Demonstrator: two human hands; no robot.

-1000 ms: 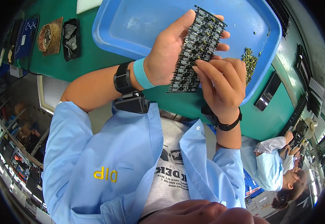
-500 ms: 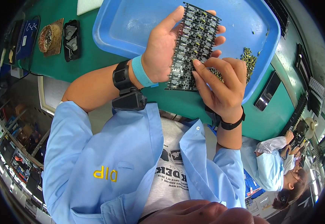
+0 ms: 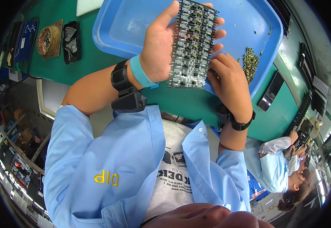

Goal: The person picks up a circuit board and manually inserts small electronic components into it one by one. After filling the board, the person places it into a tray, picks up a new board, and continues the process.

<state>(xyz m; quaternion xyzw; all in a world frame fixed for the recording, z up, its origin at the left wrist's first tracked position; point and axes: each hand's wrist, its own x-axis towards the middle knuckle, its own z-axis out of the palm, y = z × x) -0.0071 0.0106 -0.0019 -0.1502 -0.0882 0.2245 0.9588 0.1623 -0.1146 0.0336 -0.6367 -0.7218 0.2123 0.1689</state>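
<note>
My left hand [image 3: 157, 51] is gripping a circuit-board panel [image 3: 194, 47] while, at the panel's right edge, my right hand [image 3: 231, 80] is sitting half-curled, its grasp hidden.

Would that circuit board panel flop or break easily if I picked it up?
The circuit board panel is probably stiff: it looks straight rather than sagging in the left hand. It may be fragile, since many tiny components crowd its face and could loosen if knocked.
</note>
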